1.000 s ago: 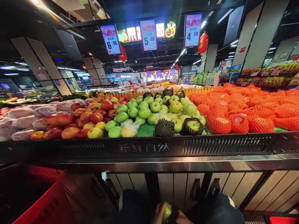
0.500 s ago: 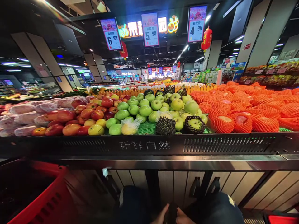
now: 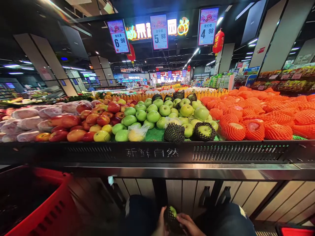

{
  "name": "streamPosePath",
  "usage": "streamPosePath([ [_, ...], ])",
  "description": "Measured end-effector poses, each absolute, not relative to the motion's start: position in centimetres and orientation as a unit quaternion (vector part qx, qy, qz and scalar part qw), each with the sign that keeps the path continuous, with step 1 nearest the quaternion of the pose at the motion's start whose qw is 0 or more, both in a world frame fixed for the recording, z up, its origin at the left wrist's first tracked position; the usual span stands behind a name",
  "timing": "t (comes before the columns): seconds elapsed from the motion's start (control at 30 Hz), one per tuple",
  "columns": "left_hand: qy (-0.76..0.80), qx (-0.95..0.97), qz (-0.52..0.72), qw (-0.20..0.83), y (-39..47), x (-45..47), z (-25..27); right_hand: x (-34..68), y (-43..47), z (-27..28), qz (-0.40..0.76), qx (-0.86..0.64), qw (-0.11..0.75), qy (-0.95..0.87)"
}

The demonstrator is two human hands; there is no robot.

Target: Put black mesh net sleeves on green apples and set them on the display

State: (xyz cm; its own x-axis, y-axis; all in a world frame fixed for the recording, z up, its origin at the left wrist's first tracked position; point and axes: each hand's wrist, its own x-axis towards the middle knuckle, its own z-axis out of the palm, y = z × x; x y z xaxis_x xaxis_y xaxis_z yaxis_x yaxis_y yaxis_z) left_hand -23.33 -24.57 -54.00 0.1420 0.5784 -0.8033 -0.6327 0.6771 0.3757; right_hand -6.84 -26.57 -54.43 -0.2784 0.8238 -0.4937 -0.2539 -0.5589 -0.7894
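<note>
Low at the bottom edge, between my knees, my two hands hold a green apple (image 3: 173, 211) in a black foam net (image 3: 170, 220). My left hand (image 3: 161, 222) is closed against the net's left side. My right hand (image 3: 189, 224) grips it from the right, fingers near the bare green patch. The lower part of the net and both wrists are cut off by the frame. Ahead on the display are loose green apples (image 3: 153, 116), and two more in black nets, one netted apple (image 3: 204, 131) at the front edge.
A black ledge (image 3: 147, 151) fronts the fruit display. Red apples (image 3: 70, 121) and wrapped fruit (image 3: 31, 123) lie left, orange-netted fruit (image 3: 233, 131) right. A red basket (image 3: 52, 200) stands at lower left. Wooden cabinet doors (image 3: 189, 193) are below the ledge.
Both hands have risen a little into view, and the netted apple between them now shows its green top. The fruit on the display has stayed put.
</note>
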Motion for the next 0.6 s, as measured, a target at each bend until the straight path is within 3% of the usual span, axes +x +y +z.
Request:
streamPosePath([
  [0.17, 0.51, -0.043, 0.412, 0.754, -24.47, -23.64, -53.66, -7.2, -26.4, -54.76, 0.72, -0.46, 0.425, -0.301],
  [0.37, 0.51, -0.045, 0.432, 0.742, -24.57, -23.44, -53.75, -7.51, -26.35, -55.31, 0.652, -0.571, 0.42, -0.27],
  [0.6, 0.475, -0.043, 0.45, 0.755, -24.87, -23.19, -53.18, -7.21, -26.16, -54.48, 0.673, -0.535, 0.425, -0.283],
])
